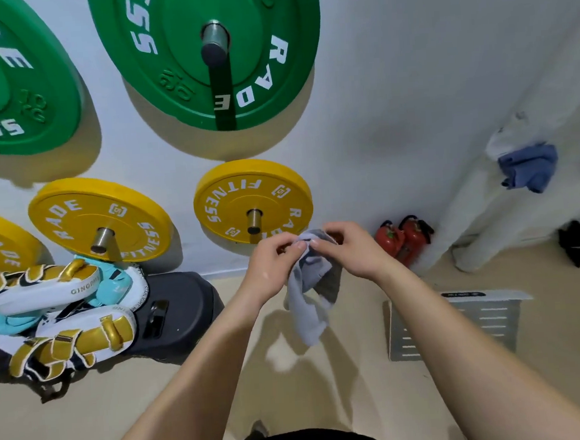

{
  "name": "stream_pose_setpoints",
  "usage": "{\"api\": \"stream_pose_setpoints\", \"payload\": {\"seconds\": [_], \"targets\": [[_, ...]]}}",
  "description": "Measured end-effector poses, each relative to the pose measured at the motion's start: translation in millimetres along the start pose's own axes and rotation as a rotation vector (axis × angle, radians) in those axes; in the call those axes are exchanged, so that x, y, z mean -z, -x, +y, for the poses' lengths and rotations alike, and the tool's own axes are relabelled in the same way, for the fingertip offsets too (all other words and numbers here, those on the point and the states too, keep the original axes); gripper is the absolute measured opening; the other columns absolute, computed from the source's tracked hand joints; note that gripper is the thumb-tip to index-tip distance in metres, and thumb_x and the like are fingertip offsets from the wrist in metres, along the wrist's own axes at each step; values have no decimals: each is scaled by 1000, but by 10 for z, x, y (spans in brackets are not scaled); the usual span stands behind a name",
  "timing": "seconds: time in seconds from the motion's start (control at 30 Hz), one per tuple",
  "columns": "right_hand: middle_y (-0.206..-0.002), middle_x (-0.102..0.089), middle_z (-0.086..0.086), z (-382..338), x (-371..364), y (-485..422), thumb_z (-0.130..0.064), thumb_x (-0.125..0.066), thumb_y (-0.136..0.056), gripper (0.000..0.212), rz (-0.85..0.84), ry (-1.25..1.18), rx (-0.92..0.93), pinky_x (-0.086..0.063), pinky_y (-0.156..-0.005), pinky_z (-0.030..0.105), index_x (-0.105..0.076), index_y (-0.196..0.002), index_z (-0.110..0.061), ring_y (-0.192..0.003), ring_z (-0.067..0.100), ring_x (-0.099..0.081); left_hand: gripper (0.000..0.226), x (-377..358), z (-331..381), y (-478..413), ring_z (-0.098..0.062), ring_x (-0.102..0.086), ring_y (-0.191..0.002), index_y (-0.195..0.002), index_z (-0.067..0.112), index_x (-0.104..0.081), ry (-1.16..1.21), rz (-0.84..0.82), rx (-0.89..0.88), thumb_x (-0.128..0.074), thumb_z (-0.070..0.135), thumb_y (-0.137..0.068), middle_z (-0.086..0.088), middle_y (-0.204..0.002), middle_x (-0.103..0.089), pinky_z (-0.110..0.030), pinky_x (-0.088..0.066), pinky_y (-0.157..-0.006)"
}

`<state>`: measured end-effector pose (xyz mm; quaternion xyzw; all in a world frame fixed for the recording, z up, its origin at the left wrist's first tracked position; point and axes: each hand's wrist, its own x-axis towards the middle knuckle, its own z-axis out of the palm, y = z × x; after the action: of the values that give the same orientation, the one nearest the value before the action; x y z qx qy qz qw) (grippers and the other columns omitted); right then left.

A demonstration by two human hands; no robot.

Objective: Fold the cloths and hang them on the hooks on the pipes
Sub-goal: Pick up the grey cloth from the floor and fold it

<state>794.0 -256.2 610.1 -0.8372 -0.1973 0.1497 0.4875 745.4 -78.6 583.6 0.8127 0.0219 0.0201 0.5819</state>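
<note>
A: Where's the cloth?

B: Grey cloth (311, 280) is in the air, chest height in front of the person, over the floor (345, 387). Top edge bunched between both hands, the rest hangs down loose.

A: Hands?

B: Left hand (274, 258) and right hand (347, 246) both pinched closed on the top edge, fingertips nearly touching each other. Nothing else held.

A: Handling?

B: Soft, light, limp. It droops and twists, no stiffness at all. Not fragile. Looks like it'd slip only if the pinch is loose. I'd take it by two top corners, hands spread apart, so it falls flat before folding.

A: Target?

B: White pipes (507, 204) off to the right, well apart from the hands. A blue cloth (528, 167) already hangs there. Can't make out the hook itself.

A: Stage?

B: Judging it as early fold, not yet hung.
</note>
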Motion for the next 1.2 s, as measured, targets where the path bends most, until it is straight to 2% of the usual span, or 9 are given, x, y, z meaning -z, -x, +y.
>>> {"api": "stream_pose_setpoints", "payload": {"seconds": [0.17,0.3,0.4,0.63,0.73,0.83,0.93,1.03,1.2], "targets": [[-69,-58,2,-150,-56,-45,-25,-58,-97,24,100,49,20,-36,-62,30,-66,-78,-12,-65,8,-45,16,56,-102,-19,-1,-46,-61,-80,13,-68,25,-53,-24,-63,15,-96,7,-67,-56,-15,-36,-59],[-66,-49,-8,-375,-27,-187,-23,-56,-98,31,152,155,53,-33,-61,20,-56,-67,-20,-62,3,-43,20,193,-251,13,1,-42,-58,-76,9,-62,22,-31,15,-62,15,-95,9,-64,-52,-14,-34,-56],[-61,-49,-12,-552,120,-303,-20,-57,-96,34,317,135,70,-33,-60,17,-52,-64,-30,-61,-2,-46,19,334,-396,42,1,-48,-57,-77,11,-65,-2,-11,80,-64,19,-94,9,-64,-59,-15,-37,-55],[-73,-63,5,-592,616,-305,-26,-59,-94,21,651,243,-21,-40,-65,34,-65,-79,-12,-69,20,-53,3,772,-641,44,-13,-59,-68,-88,10,-73,63,119,173,-73,13,-87,-2,-75,-68,-27,-46,-69],[-69,-61,1,-424,497,-163,-26,-66,-88,7,512,309,-144,-41,-63,30,-69,-89,-21,-63,17,-54,4,769,-525,-20,-5,-58,-67,-85,18,-75,14,97,87,-75,14,-87,5,-75,-69,-22,-46,-70],[-72,-62,5,-370,158,-38,-25,-66,-89,33,226,393,-121,-42,-65,29,-65,-121,-27,-69,18,-57,8,649,-303,-74,4,-61,-73,-84,25,-75,-96,37,-47,-74,17,-87,11,-82,-72,-11,-45,-68],[-92,-68,6,-368,-160,-40,-28,-64,-92,47,37,451,-79,-38,-74,24,-55,-138,-31,-93,23,-63,2,522,-195,-118,-3,-65,-84,-87,25,-78,-164,-14,-122,-77,23,-85,8,-88,-72,-22,-49,-76],[-105,-71,-1,-342,-350,-73,-35,-61,-94,28,-49,405,-31,-44,-78,29,-67,-121,-28,-100,21,-63,7,480,-175,-92,-7,-64,-86,-88,25,-79,-201,-47,-135,-77,30,-84,7,-88,-70,-27,-49,-77],[-79,-61,-9,-363,-377,-100,-33,-62,-92,8,8,368,-19,-43,-67,32,-63,-86,-29,-78,14,-57,7,504,-277,57,-2,-58,-69,-81,28,-72,-142,5,-49,-77,25,-84,13,-74,-68,-17,-41,-63]]}}
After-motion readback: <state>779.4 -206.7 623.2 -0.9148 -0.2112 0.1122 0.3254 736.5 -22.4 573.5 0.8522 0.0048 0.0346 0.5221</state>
